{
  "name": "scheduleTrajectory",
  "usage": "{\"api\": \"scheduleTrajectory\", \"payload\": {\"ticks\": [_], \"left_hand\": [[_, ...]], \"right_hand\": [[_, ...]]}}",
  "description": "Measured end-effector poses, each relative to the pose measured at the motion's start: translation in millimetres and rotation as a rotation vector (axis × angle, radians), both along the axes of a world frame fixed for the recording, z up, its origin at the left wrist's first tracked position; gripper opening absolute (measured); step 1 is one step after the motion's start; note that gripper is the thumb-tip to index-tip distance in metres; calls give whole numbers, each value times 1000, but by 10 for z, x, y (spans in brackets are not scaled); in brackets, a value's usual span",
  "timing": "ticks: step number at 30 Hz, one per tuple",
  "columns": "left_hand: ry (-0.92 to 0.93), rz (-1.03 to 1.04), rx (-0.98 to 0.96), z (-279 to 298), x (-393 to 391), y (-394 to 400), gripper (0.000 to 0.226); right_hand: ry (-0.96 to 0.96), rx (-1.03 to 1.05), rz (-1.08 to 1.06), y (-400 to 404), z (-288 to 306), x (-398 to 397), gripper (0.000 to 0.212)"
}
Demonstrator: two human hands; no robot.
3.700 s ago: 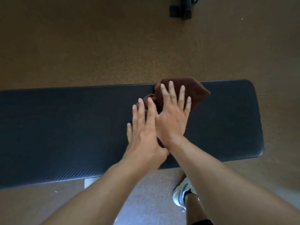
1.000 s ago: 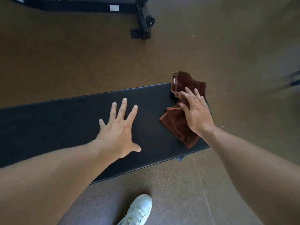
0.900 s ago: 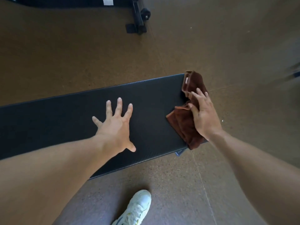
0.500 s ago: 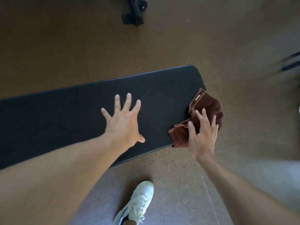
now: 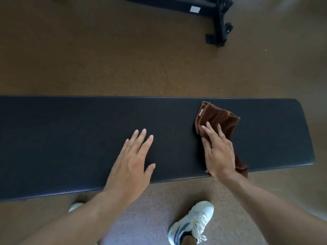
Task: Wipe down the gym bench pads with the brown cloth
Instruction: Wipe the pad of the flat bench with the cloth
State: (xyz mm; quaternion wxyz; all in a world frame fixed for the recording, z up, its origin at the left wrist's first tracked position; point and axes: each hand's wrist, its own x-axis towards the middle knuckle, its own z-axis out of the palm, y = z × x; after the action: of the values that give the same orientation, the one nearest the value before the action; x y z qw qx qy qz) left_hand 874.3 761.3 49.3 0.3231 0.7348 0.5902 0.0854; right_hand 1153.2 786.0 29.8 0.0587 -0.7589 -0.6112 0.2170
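A long black bench pad (image 5: 70, 138) runs across the view from the left edge to its rounded right end. The crumpled brown cloth (image 5: 221, 119) lies on the pad near that right end, one corner hanging over the near edge. My right hand (image 5: 217, 152) presses flat on the cloth, fingers pointing away from me. Flat on the bare pad rests my left hand (image 5: 132, 163), fingers slightly spread, a hand's width left of the cloth and holding nothing.
Brown speckled floor surrounds the bench. A black equipment frame with a wheeled foot (image 5: 219, 29) stands at the far upper right. My white shoe (image 5: 192, 223) is on the floor just in front of the bench; a second shoe tip (image 5: 76, 206) shows under the pad's near edge.
My right hand has slid the cloth from the pad's right end back leftward onto the pad. My left hand stays flat on the pad. The view has shifted right.
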Motion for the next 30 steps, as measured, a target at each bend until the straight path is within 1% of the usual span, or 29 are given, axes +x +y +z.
{"api": "scheduleTrajectory", "payload": {"ticks": [4, 5, 7, 9, 11, 13, 16, 18, 22, 24, 26, 30], "left_hand": [[31, 54, -18, 97, -658, -106, 79], [53, 66, -22, 117, -792, -129, 79], [107, 86, -37, 150, -1013, -174, 82], [165, 91, -56, 158, -1169, -187, 85], [222, 67, -63, 169, -1207, -132, 86], [238, 39, -62, 191, -1106, -29, 86], [210, 13, -54, 226, -785, 173, 88], [216, -13, -54, 247, -514, 304, 93], [373, -165, -108, 268, 69, 602, 111], [450, -237, -148, 265, 306, 759, 123], [517, -288, -204, 239, 523, 859, 133], [623, -291, -269, 169, 829, 880, 139]], "right_hand": [[24, -4, 226, 82, 32, -1125, 44], [23, -10, 311, 74, 41, -1394, 46], [31, -38, 560, 67, 45, -1834, 48], [29, -79, 788, 132, 50, -2058, 50], [-18, -76, 893, 308, 33, -2033, 54], [-81, -75, 866, 529, -3, -1871, 58], [-136, -45, 711, 767, -70, -1622, 57], [-139, -15, 633, 816, -117, -1458, 56], [-173, 28, 464, 803, -194, -880, 56], [-197, 14, 415, 813, -189, -453, 57], [-222, -10, 317, 782, -170, 117, 60], [-240, -73, 92, 514, -120, 1362, 67]]}}
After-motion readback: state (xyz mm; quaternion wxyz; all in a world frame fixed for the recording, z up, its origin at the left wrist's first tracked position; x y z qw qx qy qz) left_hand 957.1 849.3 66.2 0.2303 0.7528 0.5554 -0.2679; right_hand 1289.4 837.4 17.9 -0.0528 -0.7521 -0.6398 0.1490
